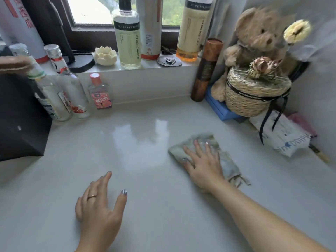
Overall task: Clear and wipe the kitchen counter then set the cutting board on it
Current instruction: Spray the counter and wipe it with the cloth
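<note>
Right hand (201, 164) flat on cloth (225, 160), glossy pale counter (145, 142) below window.

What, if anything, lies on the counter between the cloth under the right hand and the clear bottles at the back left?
Nothing visible does. The cloth lies flat under the right hand; the counter between it and the clear bottles is bare. The left hand sits nearer the front edge, off that path.

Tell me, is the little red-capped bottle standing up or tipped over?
Standing up: the small bottle sits on its base, red cap on top.
</note>
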A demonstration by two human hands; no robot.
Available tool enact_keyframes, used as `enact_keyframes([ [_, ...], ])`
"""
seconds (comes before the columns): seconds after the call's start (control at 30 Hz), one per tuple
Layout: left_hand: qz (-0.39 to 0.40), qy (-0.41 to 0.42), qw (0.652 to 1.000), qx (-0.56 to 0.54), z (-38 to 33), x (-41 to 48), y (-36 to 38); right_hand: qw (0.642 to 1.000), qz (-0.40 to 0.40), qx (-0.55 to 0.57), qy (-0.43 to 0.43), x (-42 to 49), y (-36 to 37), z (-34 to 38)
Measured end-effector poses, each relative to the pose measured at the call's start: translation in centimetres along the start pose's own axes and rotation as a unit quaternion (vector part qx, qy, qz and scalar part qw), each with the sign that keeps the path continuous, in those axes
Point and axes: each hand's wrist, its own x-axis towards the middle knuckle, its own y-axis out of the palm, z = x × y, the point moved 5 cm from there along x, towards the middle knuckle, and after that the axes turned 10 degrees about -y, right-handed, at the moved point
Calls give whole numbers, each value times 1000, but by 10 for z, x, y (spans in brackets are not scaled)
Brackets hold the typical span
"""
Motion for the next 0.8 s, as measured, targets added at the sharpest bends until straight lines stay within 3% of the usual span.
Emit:
enact_keyframes([
  [0.07,27,19,999,5,-16,-7,15,998,-1,0,-63,-37,10,20],
  [0.13,51,44,998,11,-31,-17,30,998,0,-5,-70,-59,9,7],
  [0.33,101,101,988,60,-49,-54,59,981,10,-2,194,-64,-36,-146],
  [0.43,123,111,981,98,-48,-67,67,969,-14,13,244,-63,-38,-155],
  [0.5,136,113,978,113,-50,-74,74,976,-35,26,213,-72,-29,-133],
  [0.6,149,128,973,121,-63,-79,89,994,-36,14,101,-114,-10,-108],
  [0.67,153,141,969,134,-71,-84,98,995,-31,18,97,-145,-12,-128],
  [0.8,135,149,967,159,-71,-94,108,958,-61,26,278,-188,-42,-228],
])
